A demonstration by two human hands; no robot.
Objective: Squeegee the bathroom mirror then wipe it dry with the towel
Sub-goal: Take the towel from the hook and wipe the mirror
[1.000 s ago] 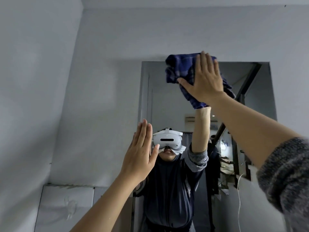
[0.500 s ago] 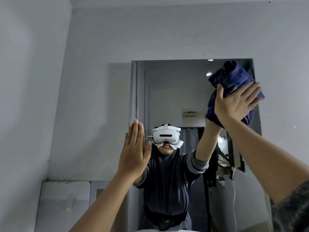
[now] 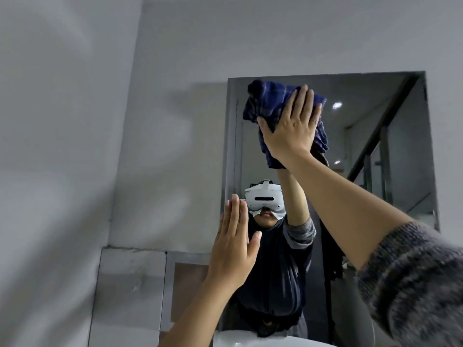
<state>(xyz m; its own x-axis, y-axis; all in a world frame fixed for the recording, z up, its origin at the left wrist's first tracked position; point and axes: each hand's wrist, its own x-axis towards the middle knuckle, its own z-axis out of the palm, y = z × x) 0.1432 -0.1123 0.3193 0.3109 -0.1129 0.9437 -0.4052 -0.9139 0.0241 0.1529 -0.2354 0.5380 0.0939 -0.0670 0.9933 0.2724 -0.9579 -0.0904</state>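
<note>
The rectangular mirror (image 3: pixel 400 151) hangs on the grey wall ahead and reflects a person with a white headset. My right hand (image 3: pixel 290 128) presses a bunched dark blue checked towel (image 3: pixel 269 103) flat against the upper left part of the glass, fingers spread over the cloth. My left hand (image 3: pixel 233 244) is raised lower down by the mirror's left edge, palm flat toward the glass, fingers together and holding nothing. No squeegee is in view.
A grey side wall (image 3: pixel 62 146) closes in on the left. Pale tiles (image 3: pixel 130 284) run below the painted wall left of the mirror. A white rim of a basin (image 3: pixel 250 340) shows at the bottom edge.
My right hand has swept the towel from the mirror's upper right back to its upper left. My left hand has stayed flat near the left edge.
</note>
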